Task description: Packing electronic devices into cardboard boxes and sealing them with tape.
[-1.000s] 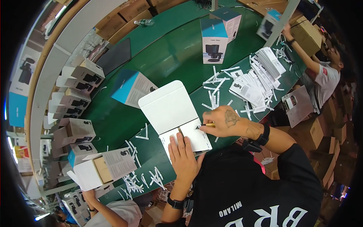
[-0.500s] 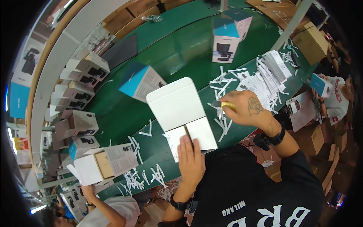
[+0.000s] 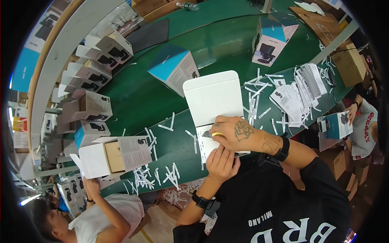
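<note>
The flat white carton [image 3: 213,106] lies on the green table [image 3: 133,97], its long flap reaching toward 12 o'clock and its near edge at the table's rim by the person's chest. The right hand [image 3: 237,133] lies curled over the lower panel, fingers closed on a small yellow tool [image 3: 216,134] whose tip points to 9 o'clock. The left hand [image 3: 221,160] presses flat, fingers together, on the same panel just at 6 o'clock of the right, holding nothing.

Open table shows at 9 to 11 o'clock of the carton, dotted only with white paper strips [image 3: 162,170]. A blue-and-white box [image 3: 174,68] stands close at 11 o'clock, a stack of leaflets [image 3: 298,95] at 2 o'clock, well apart. At 8 o'clock a co-worker's hand [image 3: 90,184] holds an open box [image 3: 109,156].

Against half a second ago, the right hand has come down from beside the flap's right edge onto the lower panel, touching the left hand; the carton has stayed put
</note>
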The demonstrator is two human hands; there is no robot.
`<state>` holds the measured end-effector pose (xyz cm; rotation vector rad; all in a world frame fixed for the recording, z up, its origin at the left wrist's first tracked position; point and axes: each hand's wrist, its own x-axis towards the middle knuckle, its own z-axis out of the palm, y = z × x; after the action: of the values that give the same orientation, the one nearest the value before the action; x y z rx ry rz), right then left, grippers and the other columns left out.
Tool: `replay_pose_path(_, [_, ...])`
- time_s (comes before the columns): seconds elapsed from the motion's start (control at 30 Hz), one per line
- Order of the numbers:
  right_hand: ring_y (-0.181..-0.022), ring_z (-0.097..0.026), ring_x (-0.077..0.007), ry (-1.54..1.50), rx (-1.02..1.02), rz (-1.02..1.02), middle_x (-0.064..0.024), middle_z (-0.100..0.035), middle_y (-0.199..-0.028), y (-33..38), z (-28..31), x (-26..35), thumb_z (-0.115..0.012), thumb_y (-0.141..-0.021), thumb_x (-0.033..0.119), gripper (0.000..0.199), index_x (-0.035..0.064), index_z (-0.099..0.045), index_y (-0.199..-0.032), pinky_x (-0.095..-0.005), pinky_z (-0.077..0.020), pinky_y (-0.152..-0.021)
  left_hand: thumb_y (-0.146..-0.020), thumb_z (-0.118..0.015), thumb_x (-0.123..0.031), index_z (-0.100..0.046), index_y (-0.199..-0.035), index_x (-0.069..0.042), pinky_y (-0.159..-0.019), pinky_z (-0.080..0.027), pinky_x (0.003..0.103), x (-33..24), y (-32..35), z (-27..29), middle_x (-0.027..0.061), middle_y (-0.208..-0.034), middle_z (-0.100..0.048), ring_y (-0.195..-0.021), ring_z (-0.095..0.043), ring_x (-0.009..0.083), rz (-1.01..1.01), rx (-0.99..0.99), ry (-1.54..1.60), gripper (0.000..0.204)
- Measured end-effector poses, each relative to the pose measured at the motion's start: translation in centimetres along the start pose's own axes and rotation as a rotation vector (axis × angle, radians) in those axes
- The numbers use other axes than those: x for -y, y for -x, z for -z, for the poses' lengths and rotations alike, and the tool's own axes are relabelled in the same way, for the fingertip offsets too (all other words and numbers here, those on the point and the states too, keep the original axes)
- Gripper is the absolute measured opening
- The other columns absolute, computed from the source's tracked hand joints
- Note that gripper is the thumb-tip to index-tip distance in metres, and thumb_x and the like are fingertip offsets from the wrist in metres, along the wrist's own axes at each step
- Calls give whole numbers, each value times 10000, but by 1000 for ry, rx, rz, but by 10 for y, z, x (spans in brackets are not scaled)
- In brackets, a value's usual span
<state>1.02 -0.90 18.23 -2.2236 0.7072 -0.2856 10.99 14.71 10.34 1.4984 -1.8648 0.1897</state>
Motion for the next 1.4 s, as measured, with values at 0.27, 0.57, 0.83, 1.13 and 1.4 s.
replay_pose_path(0.27, [-898, -676, -334, -145, -10, -18, -135, -647, -981, -6, -15, -7, -708, -878, 148, 193, 10, -712, -1014, -398, -549, -793, -744, -789, -232, -779, -989, -38, -920, -475, 362, 7, -2, -2, 89, -1008, -764, -986, -731, 257, -22, -48, 23, 312])
replay_pose_path(0.57, [-698, -679, -257, 253, -143, 141, -82, -584, -961, -10, -38, 18, -689, -910, 246, 195, 63, -700, -977, -377, -547, -565, -717, -800, -198, -772, -913, -34, -845, -501, 363, 9, -1, -1, 88, -872, -745, -847, -717, 263, -34, -58, 96, 257])
replay_pose_path(0.83, [-688, -674, -266, 134, -227, 119, -81, -618, -895, -20, -40, 8, -705, -912, 279, 212, 69, -707, -943, -384, -536, -557, -740, -798, -199, -773, -992, -20, -861, -493, 359, 5, -2, 4, 107, -1017, -768, -954, -732, 258, -33, -39, 46, 310])
replay_pose_path(1.13, [-647, -663, -274, -104, -590, -65, -66, -655, -883, 17, 19, -1, -776, -883, 212, 123, 100, -735, -910, -373, -531, -569, -793, -773, -211, -757, -1133, -32, -972, -437, 352, 3, -5, 16, 104, -1247, -744, -1189, -691, 245, -26, 9, 12, 384])
replay_pose_path(1.4, [-713, -698, -270, 232, -282, 68, -43, -658, -915, -6, -14, 13, -742, -892, 286, 174, 116, -730, -926, -377, -565, -614, -783, -785, -204, -757, -1139, -31, -966, -439, 355, 1, -2, 17, 102, -1233, -746, -1174, -693, 249, 5, -4, 16, 396])
